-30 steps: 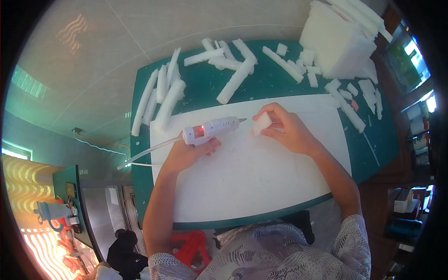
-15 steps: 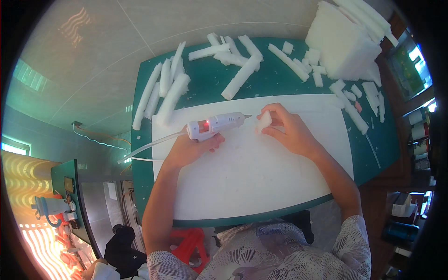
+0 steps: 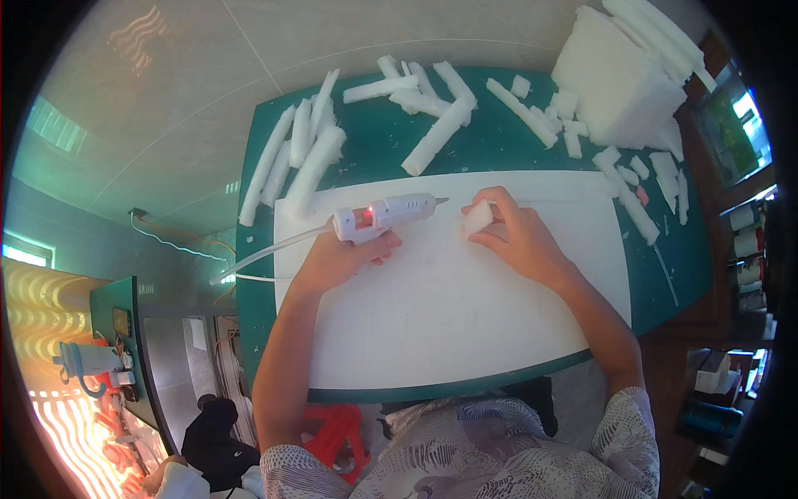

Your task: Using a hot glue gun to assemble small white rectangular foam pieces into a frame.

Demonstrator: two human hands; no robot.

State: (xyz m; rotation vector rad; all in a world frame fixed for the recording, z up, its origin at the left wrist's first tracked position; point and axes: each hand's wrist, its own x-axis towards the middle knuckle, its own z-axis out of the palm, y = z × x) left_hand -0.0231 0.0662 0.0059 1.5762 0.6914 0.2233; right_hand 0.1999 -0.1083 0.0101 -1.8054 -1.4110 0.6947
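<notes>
A white hot glue gun with a glowing red light is gripped in my left hand; its metal nozzle points right. A clear glue stick sticks out of its back end. Between the thumb and fingers of my right hand is a small white foam block, a short gap to the right of the nozzle. Both hands are over a large white board lying on the green table.
White foam strips lie along the far side of the green table. A large white foam block stands at the far right, with small foam pieces beside it. A red stool is below the near edge.
The foam block in my right hand has turned a little and shows more of its face. The glue gun is still held in my left hand, and the view has shifted slightly.
</notes>
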